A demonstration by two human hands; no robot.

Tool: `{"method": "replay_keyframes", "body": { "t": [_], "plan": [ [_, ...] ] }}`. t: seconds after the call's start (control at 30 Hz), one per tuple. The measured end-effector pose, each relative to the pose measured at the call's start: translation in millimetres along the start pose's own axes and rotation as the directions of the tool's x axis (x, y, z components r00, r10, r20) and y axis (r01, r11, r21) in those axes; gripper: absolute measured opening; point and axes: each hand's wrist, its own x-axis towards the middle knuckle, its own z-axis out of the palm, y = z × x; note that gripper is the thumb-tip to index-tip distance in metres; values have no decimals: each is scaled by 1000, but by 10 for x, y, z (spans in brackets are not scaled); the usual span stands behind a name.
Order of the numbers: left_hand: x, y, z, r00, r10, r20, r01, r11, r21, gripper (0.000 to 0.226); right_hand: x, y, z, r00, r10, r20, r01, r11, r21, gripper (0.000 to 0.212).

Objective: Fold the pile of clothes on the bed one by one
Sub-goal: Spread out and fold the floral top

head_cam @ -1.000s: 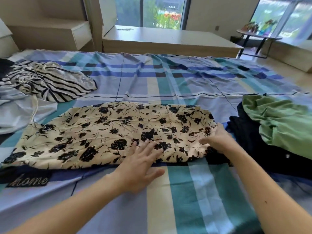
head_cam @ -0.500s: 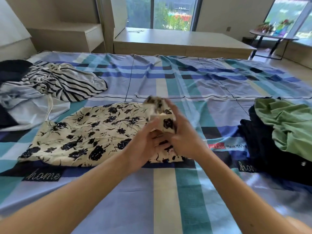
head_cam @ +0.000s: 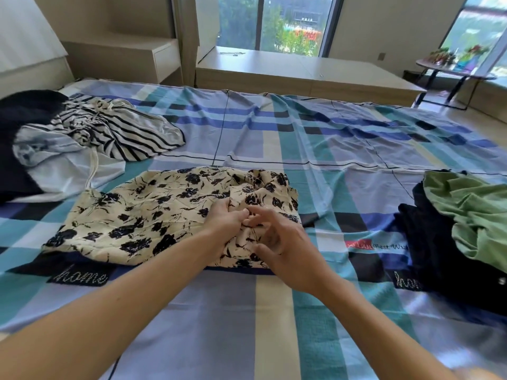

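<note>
So, fingers first: the left hand's [head_cam: 225,226] fingers [head_cam: 238,215] are curled down into the floral garment [head_cam: 142,215], bunching a wad of cloth near its right end. The right hand [head_cam: 285,248] sits just beside it, fingertips almost meeting the left ones. Its fingers are loosely curved and a bit spread, palm turned toward the left hand and thumb sticking out underneath. Honestly can't tell if it's actually pinching any cloth or just hovering on it.

Both forearms come in bare from the bottom corners and angle inward, so the wrists nearly meet over the garment's near right corner.

The garment itself is cream with black flowers, lying on the bed [head_cam: 274,311] in the middle. Its right end is doubled over onto itself and rumpled, and the left part is spread flat.

Further out on the plaid sheet there's a heap on the left: a striped piece [head_cam: 118,130] on top of something white [head_cam: 63,165] and something dark [head_cam: 16,133]. Over on the right, well apart, a green piece [head_cam: 472,215] is lying on black cloth [head_cam: 439,242].
</note>
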Motion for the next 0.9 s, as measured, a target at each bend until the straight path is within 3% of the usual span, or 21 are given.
{"method": "replay_keyframes", "body": {
  "t": [0.1,0.17,0.27,0.33,0.4,0.47,0.5,0.53,0.6,0.63,0.7,0.8,0.9],
  "plan": [
    [-19,25,-14,999,43,7,-43,999,-6,55,-14,76,-50,992,82,-92,-89,993,-71,57],
    [-39,-6,7,998,54,40,-59,986,158,79,-15,151,-95,987,147,-69,-154,980,-126,52],
    [-81,-121,66,974,210,90,-228,885,405,101,30,227,-117,982,189,0,-185,963,-195,53],
    [-89,-173,96,935,339,102,-343,799,494,94,64,268,-120,977,212,-21,-211,946,-247,54],
    [-99,-193,132,882,454,124,-443,713,544,70,98,300,-114,959,207,-195,-265,900,-345,40],
    [-146,-183,166,842,502,197,-511,625,591,49,132,327,-135,907,207,-366,-386,754,-531,23],
    [-152,-178,172,838,490,240,-522,590,616,42,155,343,-146,894,230,-385,-431,678,-595,14],
    [-159,-161,209,842,463,277,-523,573,631,36,157,370,-173,879,294,-375,-471,654,-592,13],
    [-149,-137,173,870,397,294,-488,601,633,39,199,397,-110,881,377,-286,-473,735,-486,33],
    [-133,-123,157,882,373,287,-468,632,618,45,210,402,-76,896,356,-266,-439,802,-406,35],
    [-95,-85,85,903,348,251,-429,699,572,57,249,397,21,943,228,-244,-293,913,-282,16],
    [-62,-48,10,929,319,187,-370,807,460,70,381,441,57,980,195,-31,-197,961,-196,63],
    [-28,-39,-99,946,305,115,-322,825,464,69,579,525,107,954,267,134,-221,933,-285,70]
  ]
}}
